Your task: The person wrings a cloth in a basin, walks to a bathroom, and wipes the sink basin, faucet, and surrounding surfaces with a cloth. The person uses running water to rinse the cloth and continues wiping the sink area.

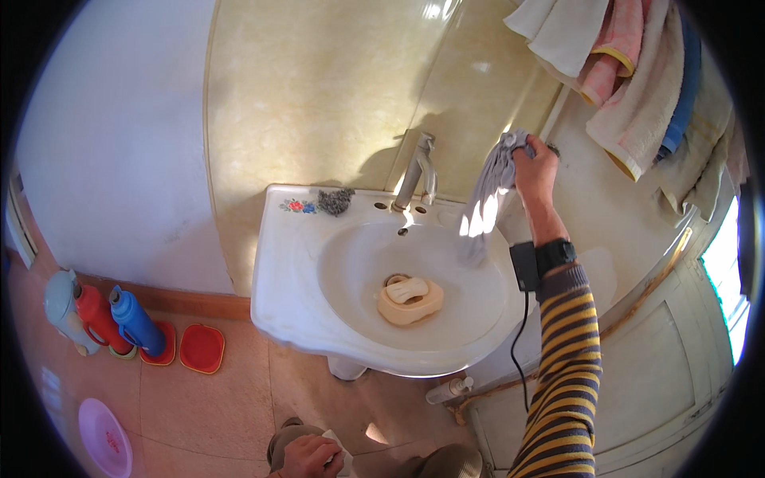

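Observation:
My right hand (536, 167) grips the top of a bunched grey cloth (491, 179), which hangs over the right rim of a white ceramic washbasin (293, 269). My left hand (314, 455) is low, in front of my knee, closed around a small whitish item that is mostly hidden. In the bowl, a bar of soap (407, 291) rests on a peach-coloured soap dish (412, 312) beside the drain. The metal faucet (412, 173) stands at the back of the basin. A dark scouring pad (336, 202) lies on the back left ledge, beside a printed flower pattern.
Towels (642, 101) hang at upper right. On the floor at left stand a red flask (101, 319), a blue flask (138, 319) and a pink basin (106, 439), near a red tray (202, 349). A white bottle (448, 390) lies below the washbasin. A door (651, 358) is at right.

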The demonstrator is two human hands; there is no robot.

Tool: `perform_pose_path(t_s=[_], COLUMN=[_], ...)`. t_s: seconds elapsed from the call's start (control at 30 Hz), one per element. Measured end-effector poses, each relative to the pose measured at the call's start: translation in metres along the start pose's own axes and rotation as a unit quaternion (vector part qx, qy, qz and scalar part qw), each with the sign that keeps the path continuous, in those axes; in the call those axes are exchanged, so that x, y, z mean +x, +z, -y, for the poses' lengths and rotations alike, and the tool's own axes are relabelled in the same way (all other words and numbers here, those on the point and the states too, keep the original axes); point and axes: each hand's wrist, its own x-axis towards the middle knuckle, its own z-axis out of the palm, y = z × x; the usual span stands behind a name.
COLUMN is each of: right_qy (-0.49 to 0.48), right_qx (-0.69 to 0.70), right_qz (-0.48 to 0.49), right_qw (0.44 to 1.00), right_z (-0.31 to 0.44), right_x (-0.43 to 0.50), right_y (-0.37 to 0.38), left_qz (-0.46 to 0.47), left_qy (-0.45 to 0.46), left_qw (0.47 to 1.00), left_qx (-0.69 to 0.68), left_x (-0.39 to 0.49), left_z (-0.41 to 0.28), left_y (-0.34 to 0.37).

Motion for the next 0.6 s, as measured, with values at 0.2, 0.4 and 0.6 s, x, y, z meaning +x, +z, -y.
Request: perform_pose_path(t_s=[0.2, 0.4, 0.6], right_qy=[-0.059, -0.058, -0.106], right_qx=[0.064, -0.057, -0.162], right_qz=[0.018, 0.359, 0.370], right_qw=[0.996, 0.930, 0.909], right_z=[0.013, 0.035, 0.037], right_x=[0.041, 0.034, 0.043], right_y=[0.068, 0.135, 0.154], left_qz=[0.031, 0.008, 0.011], left_qy=[-0.030, -0.014, -0.026], left_qw=[0.999, 0.999, 0.999], left_qx=[0.024, 0.037, 0.038], left_x=[-0.005, -0.008, -0.007], left_z=[0.004, 0.012, 0.015], left_y=[0.006, 0.011, 0.012])
